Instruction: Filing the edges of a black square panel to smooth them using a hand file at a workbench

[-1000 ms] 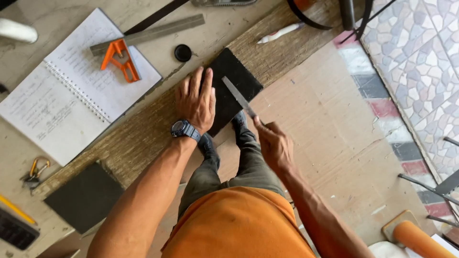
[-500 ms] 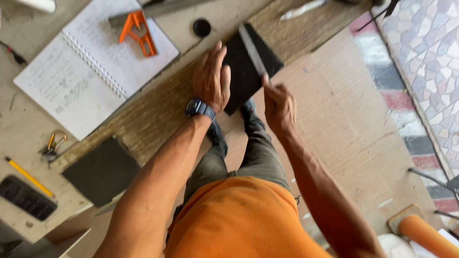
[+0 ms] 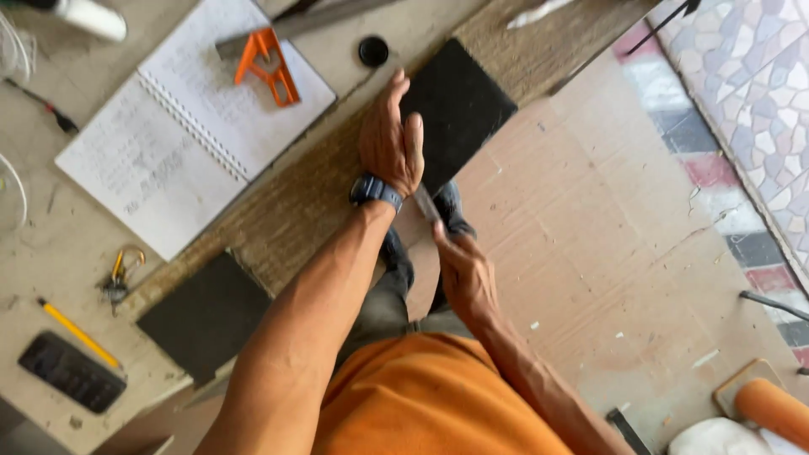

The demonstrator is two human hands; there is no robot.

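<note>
My left hand rests palm down on the near edge of a black square sheet that lies on the workbench and overhangs its edge. A dark watch sits on that wrist. My right hand is below the bench edge, closed around a flat metal file. The file's blade points up toward my left hand and the sheet's near edge. Its far end is hidden behind my left hand.
An open spiral notebook with an orange square on it lies at the upper left. A second black sheet, a yellow pencil, a dark phone and small pliers lie at the left. Cardboard covers the floor.
My right hand has drawn the file down and back from over the black sheet to below the bench edge. My left hand has turned more onto its side on the sheet.
</note>
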